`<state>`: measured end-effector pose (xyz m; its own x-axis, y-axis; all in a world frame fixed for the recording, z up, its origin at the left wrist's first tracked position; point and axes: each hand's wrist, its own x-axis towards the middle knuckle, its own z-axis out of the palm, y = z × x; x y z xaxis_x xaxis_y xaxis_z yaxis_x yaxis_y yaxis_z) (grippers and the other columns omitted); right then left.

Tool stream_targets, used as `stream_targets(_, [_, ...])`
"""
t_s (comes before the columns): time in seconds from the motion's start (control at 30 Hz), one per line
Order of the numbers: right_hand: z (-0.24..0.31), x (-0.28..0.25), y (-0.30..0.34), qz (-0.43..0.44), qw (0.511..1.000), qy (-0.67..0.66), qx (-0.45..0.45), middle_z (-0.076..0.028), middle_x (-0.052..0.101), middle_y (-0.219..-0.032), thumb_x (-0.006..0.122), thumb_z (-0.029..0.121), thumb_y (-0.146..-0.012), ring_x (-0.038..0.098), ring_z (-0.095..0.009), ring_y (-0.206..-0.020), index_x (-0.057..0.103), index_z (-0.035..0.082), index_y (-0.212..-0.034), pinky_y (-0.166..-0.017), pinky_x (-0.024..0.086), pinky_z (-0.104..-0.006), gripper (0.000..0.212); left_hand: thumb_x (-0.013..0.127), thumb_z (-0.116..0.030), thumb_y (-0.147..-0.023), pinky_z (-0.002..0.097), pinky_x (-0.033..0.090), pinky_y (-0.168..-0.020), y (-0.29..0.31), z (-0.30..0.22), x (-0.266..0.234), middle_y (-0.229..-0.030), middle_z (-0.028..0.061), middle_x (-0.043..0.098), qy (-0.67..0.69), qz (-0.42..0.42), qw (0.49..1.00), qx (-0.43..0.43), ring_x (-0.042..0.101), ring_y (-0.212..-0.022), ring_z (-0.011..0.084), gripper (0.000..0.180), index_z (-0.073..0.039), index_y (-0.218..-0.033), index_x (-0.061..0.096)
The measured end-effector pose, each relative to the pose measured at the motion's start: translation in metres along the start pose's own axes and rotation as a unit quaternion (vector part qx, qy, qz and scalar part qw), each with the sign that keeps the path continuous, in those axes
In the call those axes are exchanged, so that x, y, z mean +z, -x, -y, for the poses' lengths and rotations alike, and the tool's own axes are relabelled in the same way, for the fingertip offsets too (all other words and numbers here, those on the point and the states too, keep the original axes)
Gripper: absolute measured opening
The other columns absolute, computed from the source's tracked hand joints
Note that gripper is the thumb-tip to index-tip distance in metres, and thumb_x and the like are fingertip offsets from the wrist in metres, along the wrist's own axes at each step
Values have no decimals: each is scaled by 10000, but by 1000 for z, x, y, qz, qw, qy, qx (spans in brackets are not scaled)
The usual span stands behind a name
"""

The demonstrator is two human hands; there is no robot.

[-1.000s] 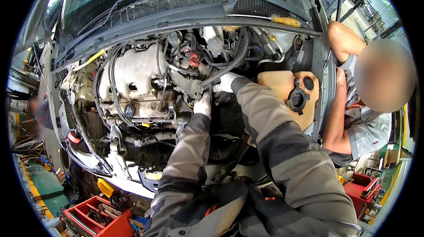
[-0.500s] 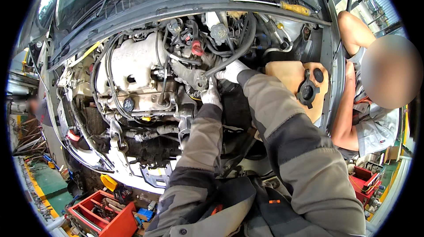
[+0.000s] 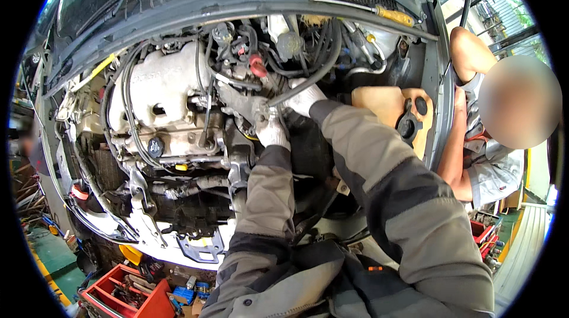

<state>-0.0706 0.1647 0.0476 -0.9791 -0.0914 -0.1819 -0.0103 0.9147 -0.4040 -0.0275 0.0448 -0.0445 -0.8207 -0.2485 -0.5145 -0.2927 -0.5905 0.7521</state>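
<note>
Your left hand, right of the silver manifold, points upward, fingertips at the grey housing beside that manifold; grip hidden, can't tell | your right hand, farther right of the manifold, angles inward from a slanting forearm, black hose crossing its fingers; closure unclear

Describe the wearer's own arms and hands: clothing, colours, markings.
Left hand and right hand: white gloves. Both arms: long, loose, creased sleeves, grey-beige with broad near-black bands and dark cuffs. Glove texture is too small to tell.
</note>
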Motion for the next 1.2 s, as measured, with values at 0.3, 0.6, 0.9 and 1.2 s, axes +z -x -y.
stream_targets(0.3, [0, -11, 8, 35, 998, -23, -39, -178, 715, -1015, 710, 509, -835, 675, -350, -933, 743, 137, -1077, -821, 525, -436, 445, 617, -443, -957, 361, 502, -639, -59, 62, -53, -817, 99, 657, -328, 153, 932, 20, 601, -694, 196, 613, 5, -1363, 518])
stream_targets(0.6, [38, -49, 0, 101, 991, 77, 31, -259, 692, -983, 636, 530, -840, 675, -380, -979, 724, 16, -1002, -855, 521, -431, 546, 348, -371, -1070, 338, 494, -887, -74, 62, -48, -1212, 153, 641, -122, 172, 977, -19, 625, -1049, 247, 456, -41, -1279, 584])
stream_targets(0.9, [33, -56, 9, 256, 929, -191, 188, -146, 665, -996, 363, 363, -1016, 639, -291, -838, 637, 85, -1100, -713, 505, -419, 398, 432, -575, -981, 418, 517, -932, -36, 36, -22, -1202, 125, 661, 140, 234, 943, -192, 648, -1062, 315, 584, -107, -1295, 587])
stream_targets(1.2, [10, -41, -1, 146, 872, -406, 233, -84, 620, -681, 405, 389, -978, 556, -183, -477, 625, 96, -952, -398, 422, -325, 367, 342, -360, -1043, 495, 279, -1157, -33, 41, -11, -1481, 135, 474, 249, 135, 932, -226, 445, -1346, 312, 553, -36, -1489, 397])
